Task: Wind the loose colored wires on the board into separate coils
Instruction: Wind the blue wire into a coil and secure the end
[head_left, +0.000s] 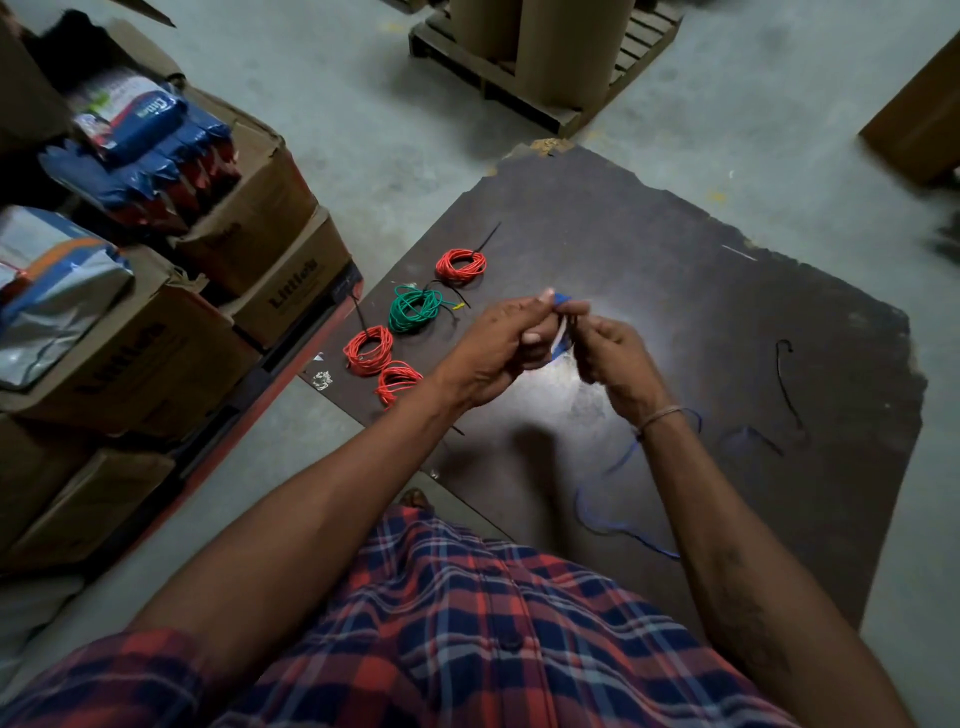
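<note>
A dark brown board (675, 270) lies on the floor. Over its middle my left hand (498, 348) grips a small bundle of blue wire (562, 299) between thumb and fingers. My right hand (618, 364) pinches the same wire just beside it. The wire's loose tail (623, 530) trails down across the board past my right wrist. Three red coils (461, 266) (369, 349) (397, 380) and a green coil (415, 309) lie wound on the board's left side. A black cable tie (789, 384) lies loose at the right.
Stacked cardboard boxes (208, 291) with packets stand at the left, close to the board's edge. A wooden pallet (540, 67) with cardboard rolls stands behind. Another box (914, 124) sits at the far right. Grey concrete floor surrounds the board.
</note>
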